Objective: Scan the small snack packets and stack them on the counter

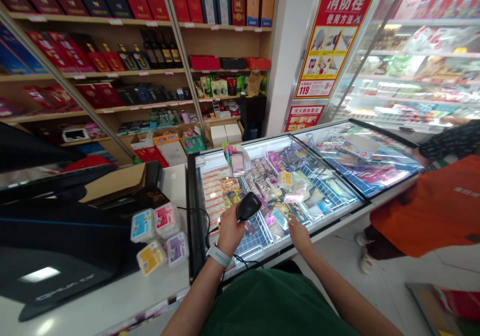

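Observation:
My left hand (229,231) is wrapped around the handle of a black barcode scanner (249,206), its head held over the glass freezer top. A cable trails down from it. My right hand (299,233) is closed at the edge of a small clear plastic box with a blue label (280,219), low over the glass; the fingertips are partly hidden. Just beyond it lie a box with a pink label (294,197) and one with a yellow label (285,180). Several similar boxes, including a purple-labelled box (177,248), stand grouped on the counter to my left.
The chest freezer (190,196) holds wire baskets of packaged food under glass. At left stands a dark checkout machine (63,251) beside an open cardboard box (114,188). A person in an orange vest (431,211) stands at right. Shelves with boxed goods line the back.

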A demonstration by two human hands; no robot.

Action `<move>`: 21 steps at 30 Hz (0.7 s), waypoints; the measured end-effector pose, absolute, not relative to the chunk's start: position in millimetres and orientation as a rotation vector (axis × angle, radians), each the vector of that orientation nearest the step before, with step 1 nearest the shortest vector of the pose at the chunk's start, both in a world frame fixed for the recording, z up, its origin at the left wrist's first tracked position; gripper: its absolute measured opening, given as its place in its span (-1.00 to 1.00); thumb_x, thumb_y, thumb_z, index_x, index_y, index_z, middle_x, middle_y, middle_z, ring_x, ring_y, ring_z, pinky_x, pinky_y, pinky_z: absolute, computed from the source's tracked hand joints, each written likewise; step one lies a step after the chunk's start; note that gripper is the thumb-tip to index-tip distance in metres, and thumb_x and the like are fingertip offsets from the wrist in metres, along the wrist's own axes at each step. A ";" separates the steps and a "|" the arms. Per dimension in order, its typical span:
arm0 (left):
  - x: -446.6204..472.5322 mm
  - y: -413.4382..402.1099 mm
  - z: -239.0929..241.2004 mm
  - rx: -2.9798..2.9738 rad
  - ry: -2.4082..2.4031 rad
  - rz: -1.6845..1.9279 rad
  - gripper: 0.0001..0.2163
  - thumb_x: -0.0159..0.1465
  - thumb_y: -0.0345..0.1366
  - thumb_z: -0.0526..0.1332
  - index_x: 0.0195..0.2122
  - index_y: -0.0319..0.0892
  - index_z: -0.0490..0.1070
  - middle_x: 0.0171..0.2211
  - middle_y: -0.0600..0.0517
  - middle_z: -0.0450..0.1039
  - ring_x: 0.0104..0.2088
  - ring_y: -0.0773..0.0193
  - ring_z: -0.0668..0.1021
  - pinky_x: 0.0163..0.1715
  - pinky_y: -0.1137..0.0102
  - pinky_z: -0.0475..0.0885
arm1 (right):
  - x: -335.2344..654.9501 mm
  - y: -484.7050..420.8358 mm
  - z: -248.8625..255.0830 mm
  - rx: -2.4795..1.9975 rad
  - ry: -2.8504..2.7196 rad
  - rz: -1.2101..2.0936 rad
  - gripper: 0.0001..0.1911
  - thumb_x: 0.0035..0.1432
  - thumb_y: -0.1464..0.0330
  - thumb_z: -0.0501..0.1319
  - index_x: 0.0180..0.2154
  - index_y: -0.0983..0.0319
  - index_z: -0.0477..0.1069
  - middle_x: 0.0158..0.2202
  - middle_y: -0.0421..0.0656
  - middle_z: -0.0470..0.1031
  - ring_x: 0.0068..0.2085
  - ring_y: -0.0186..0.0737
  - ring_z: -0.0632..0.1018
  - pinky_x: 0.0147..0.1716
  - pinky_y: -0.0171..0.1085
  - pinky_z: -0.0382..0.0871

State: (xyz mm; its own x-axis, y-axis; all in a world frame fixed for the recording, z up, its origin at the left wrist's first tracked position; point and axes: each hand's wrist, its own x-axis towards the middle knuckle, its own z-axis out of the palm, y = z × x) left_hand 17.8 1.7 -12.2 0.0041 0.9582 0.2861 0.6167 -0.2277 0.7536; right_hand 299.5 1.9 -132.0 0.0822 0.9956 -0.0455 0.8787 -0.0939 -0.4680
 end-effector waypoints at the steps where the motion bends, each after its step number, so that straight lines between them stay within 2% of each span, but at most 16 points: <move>1: 17.7 1.7 -12.3 1.874 1.612 1.103 -0.55 0.06 -0.56 0.16 0.00 -0.16 0.43 -0.13 -0.09 0.58 -0.09 0.03 0.59 -0.04 0.14 0.48 | 299.7 1.0 -130.4 -2.065 -1.849 0.531 -0.60 0.28 0.43 -0.03 0.10 0.27 0.35 -0.11 0.03 0.60 -0.07 -0.03 0.61 -0.07 -0.16 0.41; 9: 17.0 2.4 -14.1 1.872 1.609 1.087 -0.57 0.09 -0.55 0.17 0.01 -0.20 0.42 -0.09 -0.14 0.57 -0.08 0.02 0.59 -0.04 0.14 0.46 | 301.8 0.9 -130.5 -2.123 -1.832 0.478 -0.83 0.29 0.32 0.11 -0.21 0.24 0.43 -0.26 -0.09 0.57 -0.22 -0.16 0.58 -0.24 -0.29 0.30; 14: 17.5 1.2 -11.4 1.875 1.607 1.087 -0.57 0.08 -0.56 0.16 -0.01 -0.19 0.42 -0.10 -0.12 0.58 -0.09 0.04 0.59 -0.05 0.17 0.46 | 302.3 2.2 -130.9 -2.155 -1.853 0.457 -0.83 0.29 0.30 0.13 -0.20 0.23 0.45 -0.27 -0.12 0.55 -0.26 -0.19 0.56 -0.29 -0.30 0.25; 21: 16.9 2.0 -16.4 1.881 1.633 1.044 -0.56 0.09 -0.55 0.17 0.02 -0.19 0.41 -0.07 -0.11 0.57 -0.04 0.02 0.58 -0.01 0.15 0.44 | 299.6 3.6 -121.5 -2.255 -1.788 0.452 -0.79 0.27 0.35 0.11 -0.16 0.23 0.49 -0.22 -0.12 0.59 -0.21 -0.18 0.57 -0.31 -0.30 0.24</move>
